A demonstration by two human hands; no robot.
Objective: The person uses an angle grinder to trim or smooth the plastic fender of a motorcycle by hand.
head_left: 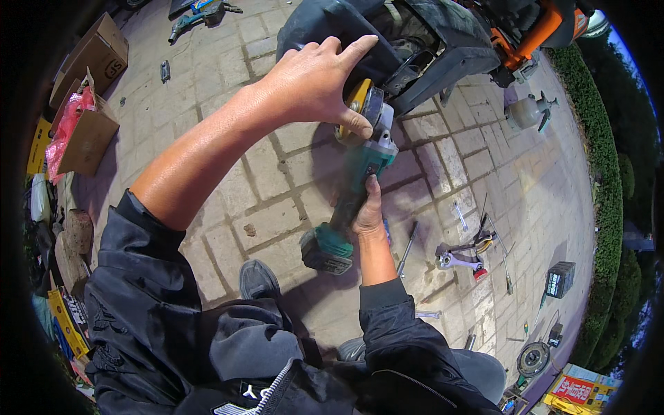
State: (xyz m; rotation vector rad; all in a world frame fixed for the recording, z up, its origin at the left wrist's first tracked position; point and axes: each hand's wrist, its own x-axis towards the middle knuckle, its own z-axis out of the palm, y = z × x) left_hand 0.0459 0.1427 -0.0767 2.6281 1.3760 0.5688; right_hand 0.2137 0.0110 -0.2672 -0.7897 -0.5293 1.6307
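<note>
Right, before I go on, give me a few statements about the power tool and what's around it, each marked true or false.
1. The right grip is on the body of the teal and black power tool. True.
2. The left grip is at the tool's head, beside its yellow part. True.
3. That yellow part is at the end nearer the shoes. False: the battery pack is.
4. Pink wrapping sits in an open cardboard box. True.
5. Greenery lines the picture's left side. False: the hedge runs down the right.
</note>
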